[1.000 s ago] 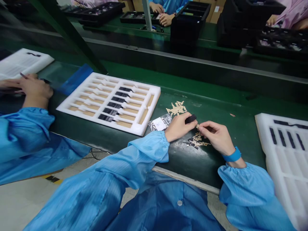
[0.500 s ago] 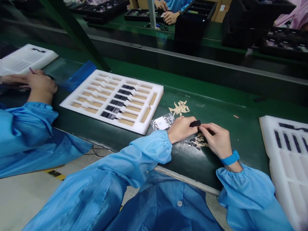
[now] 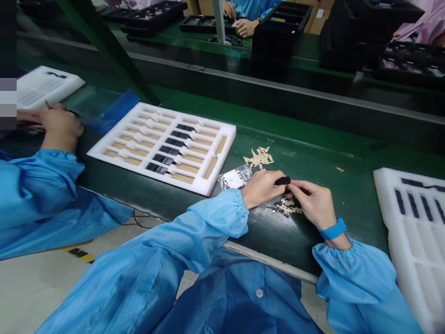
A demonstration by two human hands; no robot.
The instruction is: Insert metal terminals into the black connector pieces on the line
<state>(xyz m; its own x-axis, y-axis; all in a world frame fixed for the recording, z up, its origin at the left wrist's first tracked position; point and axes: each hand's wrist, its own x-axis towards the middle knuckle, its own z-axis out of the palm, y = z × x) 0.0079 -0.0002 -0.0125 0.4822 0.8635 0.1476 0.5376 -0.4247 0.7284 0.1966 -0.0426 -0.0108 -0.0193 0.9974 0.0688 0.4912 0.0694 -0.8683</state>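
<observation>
My left hand [image 3: 261,187] pinches a small black part [image 3: 282,180] over the green table. My right hand [image 3: 312,202], with a blue wristband, has its fingertips closed against the same part from the right. Under both hands lies a small heap of tan and black strips [image 3: 287,207]. A second pile of tan strips [image 3: 259,157] lies just beyond, and a small clear bag [image 3: 234,178] rests left of my left hand. A white foam tray [image 3: 163,146] with several black parts in its slots stands to the left.
Another white foam tray [image 3: 410,218] with black parts sits at the right edge. A co-worker's hand [image 3: 57,121] in a blue sleeve rests at the left by a white sheet [image 3: 45,86]. Black trays [image 3: 278,28] and other people's hands line the far bench.
My hands have stayed together on the black part, with the right fingers closing in on it; the view has shifted slightly. The co-worker's hand has barely moved.
</observation>
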